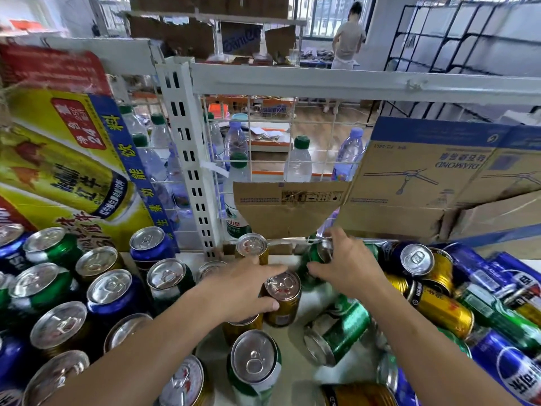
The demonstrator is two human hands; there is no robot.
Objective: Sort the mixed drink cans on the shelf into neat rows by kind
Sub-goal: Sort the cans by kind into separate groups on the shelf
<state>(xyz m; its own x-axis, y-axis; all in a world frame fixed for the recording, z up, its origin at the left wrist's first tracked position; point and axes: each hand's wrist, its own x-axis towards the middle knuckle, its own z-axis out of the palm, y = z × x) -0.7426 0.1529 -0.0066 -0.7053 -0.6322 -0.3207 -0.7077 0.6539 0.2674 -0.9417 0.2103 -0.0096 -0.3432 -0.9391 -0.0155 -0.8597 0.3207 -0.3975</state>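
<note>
Two hands work at the middle of the shelf (317, 300) in the head view. The left hand (243, 291) wraps thumb and fingers round an upright gold can (282, 303). That can stands between the standing cans (109, 291) on the left, a mix of green, blue and gold, and the tumbled pile (439, 291) on the right. The right hand (348, 265) curls over a green can (311, 256) at the back, just below a cardboard flap (289, 209), with the thumb at its side.

The cans look stiff and smooth-walled. If full, they will be fairly heavy for their size and apt to slip or roll. The surest hold is probably round the side wall just under the rim, firm but not squeezing, since thin walls dent.
</note>
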